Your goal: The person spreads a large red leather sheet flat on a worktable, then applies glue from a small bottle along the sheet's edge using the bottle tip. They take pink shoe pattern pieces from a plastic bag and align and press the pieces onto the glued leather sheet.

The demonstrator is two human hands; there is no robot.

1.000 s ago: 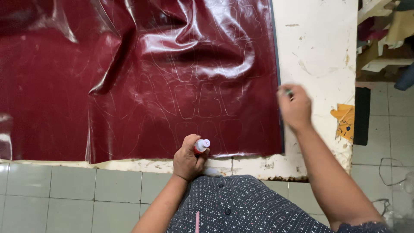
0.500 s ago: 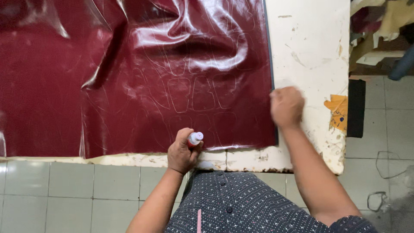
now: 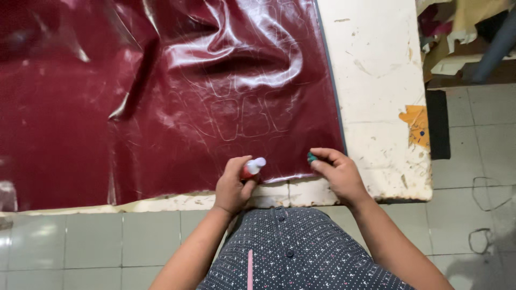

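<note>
A glossy dark red leather sheet (image 3: 161,102) lies wrinkled over a white worktable (image 3: 376,80), with faint traced outlines on it. My left hand (image 3: 232,185) rests at the sheet's near edge, shut around a small red marker with a white tip (image 3: 252,167). My right hand (image 3: 336,174) sits at the sheet's near right corner, fingers pinched on a small green cap (image 3: 312,157). The two hands are about a hand's width apart.
The table's right part is bare, scuffed white, with an orange patch (image 3: 415,123) near its right edge. A tiled floor (image 3: 473,161) lies right and below. Scraps of material and a grey pole (image 3: 494,48) stand at the upper right.
My right hand has come down and left from the bare white table to the sheet's near right corner, closer to my left hand. The left hand with the marker has barely moved.
</note>
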